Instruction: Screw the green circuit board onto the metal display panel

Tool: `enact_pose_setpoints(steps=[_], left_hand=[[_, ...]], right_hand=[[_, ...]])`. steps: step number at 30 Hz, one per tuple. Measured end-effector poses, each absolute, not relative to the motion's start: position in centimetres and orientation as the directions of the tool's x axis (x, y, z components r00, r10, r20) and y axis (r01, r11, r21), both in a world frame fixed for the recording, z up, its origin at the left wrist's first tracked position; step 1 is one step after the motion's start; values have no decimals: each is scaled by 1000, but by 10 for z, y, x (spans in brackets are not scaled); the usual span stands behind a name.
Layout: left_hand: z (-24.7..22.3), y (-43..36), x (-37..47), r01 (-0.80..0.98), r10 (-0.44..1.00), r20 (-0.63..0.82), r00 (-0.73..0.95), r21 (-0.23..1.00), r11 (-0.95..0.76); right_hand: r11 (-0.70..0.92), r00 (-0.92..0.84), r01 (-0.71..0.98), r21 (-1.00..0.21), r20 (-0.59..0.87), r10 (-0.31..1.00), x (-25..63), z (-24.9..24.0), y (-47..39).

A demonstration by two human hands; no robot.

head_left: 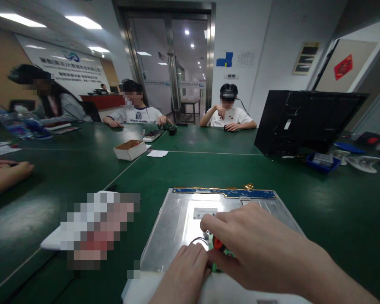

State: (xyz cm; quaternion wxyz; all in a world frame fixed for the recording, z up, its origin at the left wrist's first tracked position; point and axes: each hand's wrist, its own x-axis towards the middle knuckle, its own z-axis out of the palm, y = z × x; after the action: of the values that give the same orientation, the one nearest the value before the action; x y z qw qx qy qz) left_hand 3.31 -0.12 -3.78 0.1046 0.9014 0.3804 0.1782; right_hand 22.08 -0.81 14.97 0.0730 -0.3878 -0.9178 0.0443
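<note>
A flat display panel (164, 236) lies before me, its silvery metal back facing up. Along its far edge runs a narrow blue circuit strip (209, 193). Closed around a red-and-black tool handle (218, 243), my right hand (256, 245) is over the near middle of the panel. Most of that tool is hidden by the fingers. My left hand (186, 268) has its fingers bent together at the edge of a green circuit board (214, 267), beside a thin black wire (199, 239). The two hands almost touch and cover much of the board.
A blurred-out phone-like white object (52, 238) lies left of the panel. Farther off are a small open box (130, 150), a black monitor (304, 122) and a blue tray (323, 162). Several people sit around the green table (196, 169); another person's hands (12, 175) rest at left.
</note>
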Motion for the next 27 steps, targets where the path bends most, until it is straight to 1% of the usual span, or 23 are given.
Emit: enact_pose_setpoints(steps=[9, 13, 18, 22, 27], left_hand=[[-39, 0, 34, 665, 748, 242, 619, 347, -662], [-42, -1, 34, 686, 755, 241, 610, 315, -655], [-42, -3, 33, 670, 725, 259, 638, 279, -688], [-44, -1, 34, 656, 714, 259, 651, 282, -700], [-48, 0, 36, 677, 716, 282, 639, 237, -697]], right_hand=[[692, -688, 707, -145, 85, 721, 222, 148, -5], [696, -690, 705, -133, 94, 717, 221, 148, -6], [701, -695, 690, -179, 108, 711, 220, 151, -9], [707, -702, 691, -153, 91, 706, 221, 150, -8], [700, -694, 699, -148, 99, 713, 221, 149, -9]])
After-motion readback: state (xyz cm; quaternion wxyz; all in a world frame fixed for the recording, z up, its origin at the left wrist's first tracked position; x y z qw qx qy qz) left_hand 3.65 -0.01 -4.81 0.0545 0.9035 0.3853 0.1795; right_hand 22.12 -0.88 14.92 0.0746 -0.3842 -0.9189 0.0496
